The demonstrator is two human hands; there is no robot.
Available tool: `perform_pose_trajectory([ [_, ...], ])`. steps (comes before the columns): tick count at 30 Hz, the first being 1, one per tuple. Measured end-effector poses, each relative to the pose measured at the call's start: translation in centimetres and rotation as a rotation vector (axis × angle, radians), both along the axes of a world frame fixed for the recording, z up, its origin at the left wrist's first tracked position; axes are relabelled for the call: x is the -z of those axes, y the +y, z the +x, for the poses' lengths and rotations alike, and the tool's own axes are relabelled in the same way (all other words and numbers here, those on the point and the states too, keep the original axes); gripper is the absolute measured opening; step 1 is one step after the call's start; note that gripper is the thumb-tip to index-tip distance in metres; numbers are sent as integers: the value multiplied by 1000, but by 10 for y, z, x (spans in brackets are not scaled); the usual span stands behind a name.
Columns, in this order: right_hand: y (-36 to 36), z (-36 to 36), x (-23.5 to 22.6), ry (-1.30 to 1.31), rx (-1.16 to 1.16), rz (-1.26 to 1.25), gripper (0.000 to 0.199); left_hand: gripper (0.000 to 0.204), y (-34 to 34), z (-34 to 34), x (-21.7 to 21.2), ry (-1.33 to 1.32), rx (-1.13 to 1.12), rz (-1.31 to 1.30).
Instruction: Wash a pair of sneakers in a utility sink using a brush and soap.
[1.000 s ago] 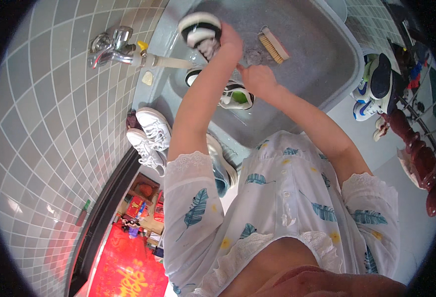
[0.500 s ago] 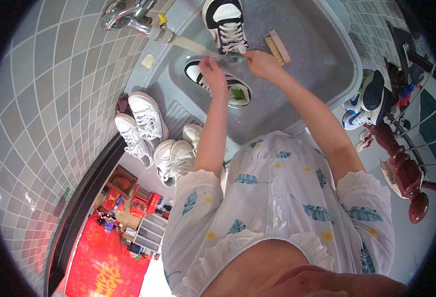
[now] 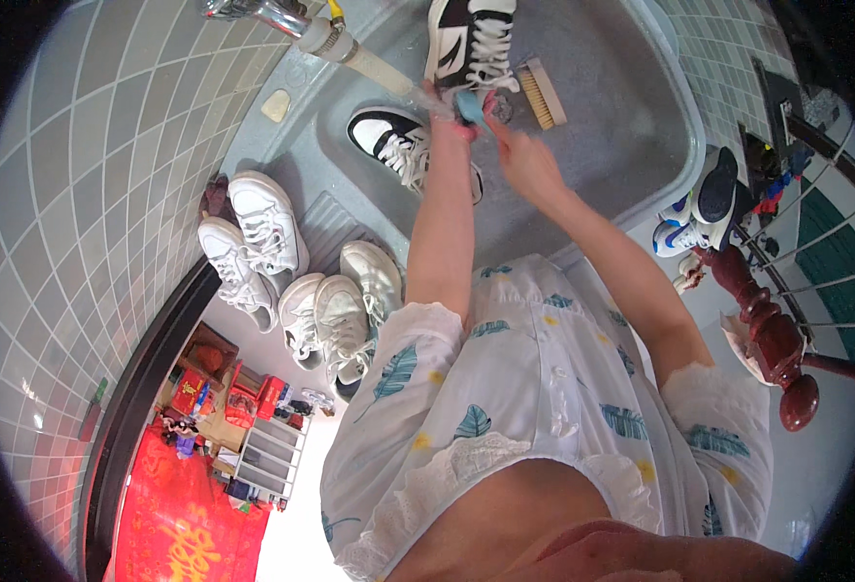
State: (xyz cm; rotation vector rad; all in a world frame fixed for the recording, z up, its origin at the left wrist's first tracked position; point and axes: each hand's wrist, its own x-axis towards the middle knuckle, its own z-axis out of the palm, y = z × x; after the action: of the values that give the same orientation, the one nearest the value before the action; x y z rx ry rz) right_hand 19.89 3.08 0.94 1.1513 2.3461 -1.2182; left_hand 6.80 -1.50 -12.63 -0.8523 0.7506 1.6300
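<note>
A black-and-white sneaker with white laces is tilted at the far side of the grey basin, its side showing. My left hand grips its heel end, fingers partly hidden. In my right hand, slightly blurred, is a small light-blue tool at the shoe's opening; its exact kind is unclear. Water runs from the tap's hose toward my left hand. A second black-and-white sneaker lies in the basin, partly behind my left forearm.
A wooden scrub brush lies in the grey basin, right of the tilted sneaker. A piece of soap rests on the left ledge. Several white sneakers stand at left. Blue-and-white shoes and a dark wooden post are at right.
My left hand has gone from over the nearer sneaker to the far sneaker's heel. That shoe has turned to show its side. The light-blue tool is now at its opening. The view has shifted.
</note>
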Motion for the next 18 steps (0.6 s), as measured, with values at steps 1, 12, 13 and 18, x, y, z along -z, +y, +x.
perform_pose_trajectory([
  [1, 1, -11, 7, -2, 12, 8, 41, 73, 11, -5, 0, -74, 17, -78],
  [12, -14, -56, 45, 226, 457, -194, 41, 61, -6, -30, 4, 67, 9, -136],
  [13, -17, -49, 45, 227, 460, -198, 41, 56, -4, -39, 3, 79, -20, -96],
  [18, -43, -29, 34, 301, 466, -356, 42, 50, -25, -53, 5, 180, 162, -60],
])
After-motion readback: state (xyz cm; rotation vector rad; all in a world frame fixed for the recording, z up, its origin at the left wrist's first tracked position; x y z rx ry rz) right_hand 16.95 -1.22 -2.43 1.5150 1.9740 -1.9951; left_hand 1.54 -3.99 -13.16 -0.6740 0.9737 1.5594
